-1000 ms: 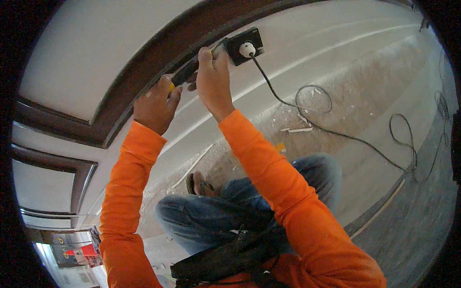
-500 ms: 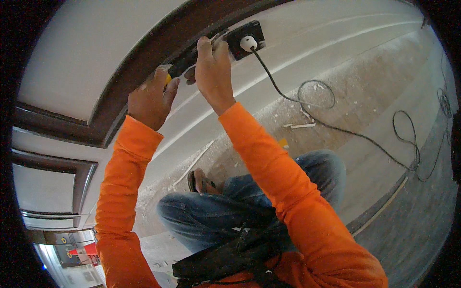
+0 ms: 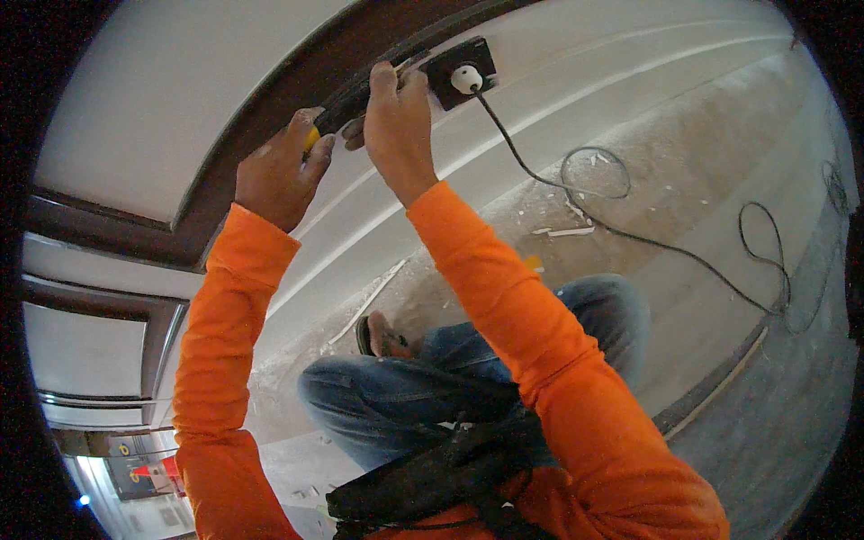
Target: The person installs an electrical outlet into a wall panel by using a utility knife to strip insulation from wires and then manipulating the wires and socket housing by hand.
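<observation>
Left hand [image 3: 281, 171], mine: arm outstretched ahead, fingers curled round the yellow-marked near end of a narrow dark tool [image 3: 344, 106], thumb pointing up and to the right.
Right hand [image 3: 399, 130], mine: raised higher, back of the hand toward me, wrist nearly straight, bent fingers closed on the tool's far end, grip partly hidden.
Tool: between both hands, slanting along the brown moulding [image 3: 306, 76].
Socket plate [image 3: 438, 87], black: just beside my right hand, white plug [image 3: 466, 79] seated.

Left grip [image 3: 281, 173] curls, thumb pointing toward the right grip [image 3: 399, 133], whose fingers bend near it; left forearm [image 3: 225, 333] and right forearm [image 3: 513, 297] extend below them.
</observation>
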`<act>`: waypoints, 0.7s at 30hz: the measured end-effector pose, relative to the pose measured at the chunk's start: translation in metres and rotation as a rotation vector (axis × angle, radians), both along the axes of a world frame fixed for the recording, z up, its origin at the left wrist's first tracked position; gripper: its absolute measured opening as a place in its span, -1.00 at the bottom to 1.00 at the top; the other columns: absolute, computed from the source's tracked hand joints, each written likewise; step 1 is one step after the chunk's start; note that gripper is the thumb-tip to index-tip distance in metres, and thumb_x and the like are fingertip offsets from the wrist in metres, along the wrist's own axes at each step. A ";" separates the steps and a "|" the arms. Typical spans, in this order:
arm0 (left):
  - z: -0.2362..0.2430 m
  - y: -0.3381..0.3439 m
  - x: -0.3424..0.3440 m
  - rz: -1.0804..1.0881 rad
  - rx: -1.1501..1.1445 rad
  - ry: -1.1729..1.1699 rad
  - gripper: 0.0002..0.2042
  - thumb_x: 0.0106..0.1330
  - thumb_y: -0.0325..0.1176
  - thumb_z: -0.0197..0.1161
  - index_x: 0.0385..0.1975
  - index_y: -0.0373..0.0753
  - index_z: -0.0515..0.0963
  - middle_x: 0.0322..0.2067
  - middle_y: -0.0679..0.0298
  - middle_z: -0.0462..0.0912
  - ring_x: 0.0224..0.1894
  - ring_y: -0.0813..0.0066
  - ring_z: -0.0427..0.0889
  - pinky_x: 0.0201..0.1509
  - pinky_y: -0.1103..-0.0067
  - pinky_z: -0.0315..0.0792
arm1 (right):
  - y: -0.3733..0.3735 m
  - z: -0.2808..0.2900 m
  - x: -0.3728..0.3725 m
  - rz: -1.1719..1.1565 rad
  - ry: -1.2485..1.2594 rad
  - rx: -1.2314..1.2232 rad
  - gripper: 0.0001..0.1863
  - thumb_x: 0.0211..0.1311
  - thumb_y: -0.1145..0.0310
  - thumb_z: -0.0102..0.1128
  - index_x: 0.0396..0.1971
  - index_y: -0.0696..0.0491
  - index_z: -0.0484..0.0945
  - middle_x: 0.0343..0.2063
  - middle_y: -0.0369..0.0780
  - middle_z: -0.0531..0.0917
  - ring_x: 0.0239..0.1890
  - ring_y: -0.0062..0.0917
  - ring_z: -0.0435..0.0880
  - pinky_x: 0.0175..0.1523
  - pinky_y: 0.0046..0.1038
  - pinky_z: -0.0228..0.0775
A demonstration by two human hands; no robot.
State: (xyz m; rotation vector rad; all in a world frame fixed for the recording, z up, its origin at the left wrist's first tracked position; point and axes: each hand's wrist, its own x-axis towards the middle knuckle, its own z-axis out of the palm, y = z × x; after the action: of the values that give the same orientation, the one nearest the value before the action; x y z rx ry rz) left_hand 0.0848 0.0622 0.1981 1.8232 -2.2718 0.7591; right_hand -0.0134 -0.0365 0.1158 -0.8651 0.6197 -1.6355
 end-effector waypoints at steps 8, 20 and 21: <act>0.006 -0.002 -0.005 0.061 0.067 0.010 -0.63 0.40 -0.11 0.16 0.12 -0.09 0.43 -0.20 0.03 0.69 -0.22 -0.01 0.70 -0.17 0.22 0.57 | 0.016 0.014 -0.028 0.201 -0.139 0.035 -0.64 0.45 0.14 -0.16 -0.17 0.20 0.26 -0.55 -0.14 0.56 -0.70 -0.51 0.57 -0.63 -0.47 0.49; 0.013 -0.002 -0.018 -0.021 0.018 -0.025 -0.65 0.40 -0.12 0.14 0.06 -0.17 0.45 -0.25 0.05 0.72 -0.28 0.09 0.73 -0.26 0.31 0.60 | 0.012 0.019 -0.035 0.186 -0.095 0.053 -0.65 0.47 0.14 -0.18 -0.18 0.19 0.25 -0.59 -0.16 0.55 -0.71 -0.52 0.54 -0.63 -0.50 0.45; 0.013 -0.002 -0.018 -0.012 0.018 -0.033 -0.65 0.40 -0.12 0.14 0.06 -0.16 0.45 -0.25 0.05 0.72 -0.28 0.09 0.73 -0.26 0.31 0.60 | 0.012 0.020 -0.035 0.196 -0.103 0.057 -0.65 0.47 0.14 -0.17 -0.19 0.19 0.26 -0.59 -0.17 0.55 -0.71 -0.53 0.54 -0.63 -0.51 0.45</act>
State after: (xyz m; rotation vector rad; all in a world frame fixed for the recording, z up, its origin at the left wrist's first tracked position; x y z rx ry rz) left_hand 0.0666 0.0600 0.2110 1.8161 -2.3152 0.7756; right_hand -0.0487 -0.0245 0.1355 -0.7706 0.4910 -1.4683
